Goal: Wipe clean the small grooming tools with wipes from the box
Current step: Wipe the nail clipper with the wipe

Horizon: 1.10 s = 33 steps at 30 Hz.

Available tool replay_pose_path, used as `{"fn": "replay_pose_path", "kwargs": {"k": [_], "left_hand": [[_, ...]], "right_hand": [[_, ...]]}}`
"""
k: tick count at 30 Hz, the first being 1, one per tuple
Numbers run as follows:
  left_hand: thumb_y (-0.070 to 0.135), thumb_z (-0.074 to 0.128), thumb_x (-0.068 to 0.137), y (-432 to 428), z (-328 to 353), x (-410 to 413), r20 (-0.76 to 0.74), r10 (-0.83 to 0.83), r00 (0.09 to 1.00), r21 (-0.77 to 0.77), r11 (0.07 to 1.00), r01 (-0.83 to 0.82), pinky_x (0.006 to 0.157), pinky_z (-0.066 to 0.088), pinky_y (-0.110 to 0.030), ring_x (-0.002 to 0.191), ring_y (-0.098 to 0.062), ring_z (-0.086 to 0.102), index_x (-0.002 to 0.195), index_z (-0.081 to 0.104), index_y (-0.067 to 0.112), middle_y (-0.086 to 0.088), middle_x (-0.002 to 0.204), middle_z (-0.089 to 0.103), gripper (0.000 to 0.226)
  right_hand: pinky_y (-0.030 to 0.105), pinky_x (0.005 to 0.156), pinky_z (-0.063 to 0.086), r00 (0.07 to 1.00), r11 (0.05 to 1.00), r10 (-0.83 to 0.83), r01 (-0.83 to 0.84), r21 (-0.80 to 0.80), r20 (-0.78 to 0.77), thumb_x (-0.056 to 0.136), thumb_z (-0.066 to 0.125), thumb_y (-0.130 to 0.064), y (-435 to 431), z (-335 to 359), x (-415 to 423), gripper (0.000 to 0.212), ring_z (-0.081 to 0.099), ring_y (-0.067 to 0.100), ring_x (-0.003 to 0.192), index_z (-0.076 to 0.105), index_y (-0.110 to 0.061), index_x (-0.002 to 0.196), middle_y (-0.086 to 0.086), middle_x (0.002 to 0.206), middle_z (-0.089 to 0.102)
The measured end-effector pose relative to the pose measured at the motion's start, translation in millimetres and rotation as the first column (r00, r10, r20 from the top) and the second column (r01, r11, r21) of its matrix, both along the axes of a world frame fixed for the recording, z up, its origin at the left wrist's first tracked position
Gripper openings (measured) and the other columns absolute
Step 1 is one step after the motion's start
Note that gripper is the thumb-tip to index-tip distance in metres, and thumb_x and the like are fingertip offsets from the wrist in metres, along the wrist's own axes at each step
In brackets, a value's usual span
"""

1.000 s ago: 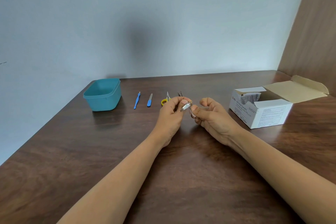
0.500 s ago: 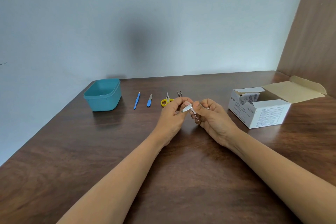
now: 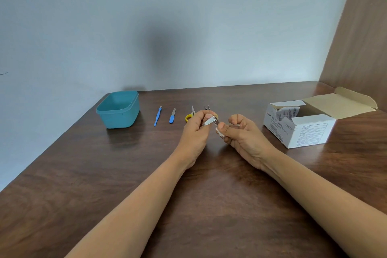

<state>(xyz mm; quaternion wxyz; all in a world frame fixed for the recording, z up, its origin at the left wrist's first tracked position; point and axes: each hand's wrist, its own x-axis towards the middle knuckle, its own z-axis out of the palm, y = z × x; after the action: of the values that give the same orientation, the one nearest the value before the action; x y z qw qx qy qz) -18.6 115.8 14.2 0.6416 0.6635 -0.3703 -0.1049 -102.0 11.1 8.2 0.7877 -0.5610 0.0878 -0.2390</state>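
My left hand (image 3: 195,132) pinches small silver metal nail clipper (image 3: 209,121) above dark wooden table (image 3: 104,174). My right hand (image 3: 240,138) pinches small white wipe (image 3: 219,132) just beside clipper tip. Open white cardboard swab box (image 3: 299,130) right.

A single wide-angle view, worn on the person's head, faces forward and tilts down across the counter (image 3: 104,184) toward the pale wall (image 3: 188,16) behind it. Forearms (image 3: 129,205) enter from the bottom edge (nearest the lens); the left hand (image 3: 195,134) and right hand (image 3: 246,139) sit mid-frame, close, the box (image 3: 303,134) farther off to the right.
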Motion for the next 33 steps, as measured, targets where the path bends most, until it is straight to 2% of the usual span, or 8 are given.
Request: {"fn": "replay_pose_path", "kwargs": {"k": [3, 6, 11, 15, 18, 22, 27, 33], "left_hand": [[0.007, 0.044, 0.098, 0.5, 0.6, -3.6, 0.059, -0.051, 0.997, 0.014, 0.999, 0.050, 0.065, 0.039, -0.003, 0.066, 0.012, 0.049, 0.098, 0.059, 0.011, 0.009, 0.082, 0.055, 0.016], [0.005, 0.044, 0.098, -0.2, 0.5, -5.2, 0.101, -0.076, 0.992, 0.027, 0.997, 0.074, 0.068, 0.040, -0.003, 0.072, 0.012, 0.052, 0.101, 0.059, 0.008, 0.008, 0.084, 0.057, 0.016], [0.004, 0.043, 0.098, -0.4, 1.3, -6.6, 0.081, -0.060, 0.995, 0.003, 0.998, 0.060, 0.068, 0.040, -0.003, 0.071, 0.012, 0.052, 0.096, 0.058, 0.012, 0.009, 0.081, 0.057, 0.017], [-0.002, 0.042, 0.095, -0.4, 1.9, -4.2, 0.010, -0.028, 1.000, -0.027, 0.999, 0.029, 0.062, 0.037, -0.002, 0.064, 0.013, 0.049, 0.096, 0.058, 0.009, 0.009, 0.077, 0.055, 0.019], [0.001, 0.040, 0.097, -0.7, 1.1, -0.2, -0.038, 0.003, 0.999, -0.042, 0.999, -0.004, 0.063, 0.037, -0.001, 0.066, 0.014, 0.048, 0.097, 0.060, 0.012, 0.009, 0.084, 0.057, 0.022], [0.003, 0.044, 0.097, -0.6, 1.5, -2.8, -0.007, -0.032, 0.999, -0.032, 0.999, 0.032, 0.063, 0.037, -0.003, 0.066, 0.012, 0.048, 0.094, 0.059, 0.013, 0.009, 0.082, 0.055, 0.018], [0.003, 0.048, 0.096, 0.0, 1.4, -6.5, 0.037, -0.093, 0.995, -0.022, 0.995, 0.094, 0.065, 0.039, -0.003, 0.067, 0.012, 0.051, 0.097, 0.058, 0.013, 0.009, 0.080, 0.056, 0.015], [0.000, 0.044, 0.094, 0.6, 2.2, -4.4, -0.026, -0.033, 0.999, -0.043, 0.999, 0.032, 0.064, 0.039, -0.004, 0.067, 0.010, 0.051, 0.094, 0.060, 0.014, 0.007, 0.083, 0.058, 0.021]], "right_hand": [[0.020, 0.057, 0.039, 0.999, 0.996, -0.024, 0.021, 0.084, 0.040, 0.069, 0.071, -0.011, -0.4, 0.2, -0.4, 0.034, 0.052, 0.016, 0.066, 0.038, -0.019, 0.072, 0.004, 0.063, 0.062], [0.018, 0.056, 0.043, 0.997, 0.990, -0.047, 0.037, 0.139, 0.065, 0.070, 0.070, -0.013, -1.8, -0.1, -0.6, 0.032, 0.061, 0.013, 0.065, 0.039, -0.018, 0.072, 0.006, 0.068, 0.062], [0.017, 0.055, 0.042, 1.000, 1.000, 0.001, -0.001, 0.026, 0.021, 0.080, 0.063, -0.021, -0.7, 1.7, -0.5, 0.026, 0.057, 0.009, 0.058, 0.040, -0.015, 0.071, 0.008, 0.067, 0.061], [0.017, 0.054, 0.041, 1.000, 1.000, -0.005, 0.005, 0.003, 0.003, 0.088, 0.059, -0.009, -1.7, 0.6, 0.7, 0.029, 0.053, 0.014, 0.060, 0.039, -0.018, 0.069, 0.005, 0.065, 0.064], [0.017, 0.054, 0.040, 1.000, 1.000, 0.008, -0.008, -0.003, -0.007, 0.077, 0.067, -0.004, -1.6, 0.1, 1.4, 0.031, 0.049, 0.016, 0.064, 0.040, -0.018, 0.073, 0.009, 0.067, 0.062], [0.018, 0.054, 0.039, 1.000, 0.999, -0.019, 0.019, 0.038, 0.011, 0.064, 0.072, -0.011, -0.7, 0.4, 0.7, 0.035, 0.048, 0.016, 0.064, 0.039, -0.019, 0.074, 0.002, 0.061, 0.062], [0.018, 0.055, 0.040, 0.998, 0.995, -0.041, 0.037, 0.092, 0.044, 0.070, 0.071, -0.019, -2.3, -1.0, 1.3, 0.032, 0.050, 0.016, 0.070, 0.039, -0.019, 0.070, 0.003, 0.065, 0.061], [0.016, 0.054, 0.041, 1.000, 0.998, 0.018, -0.019, -0.056, -0.008, 0.089, 0.059, -0.016, -0.7, 0.4, -0.7, 0.027, 0.055, 0.009, 0.056, 0.039, -0.017, 0.071, 0.009, 0.070, 0.067]]}}
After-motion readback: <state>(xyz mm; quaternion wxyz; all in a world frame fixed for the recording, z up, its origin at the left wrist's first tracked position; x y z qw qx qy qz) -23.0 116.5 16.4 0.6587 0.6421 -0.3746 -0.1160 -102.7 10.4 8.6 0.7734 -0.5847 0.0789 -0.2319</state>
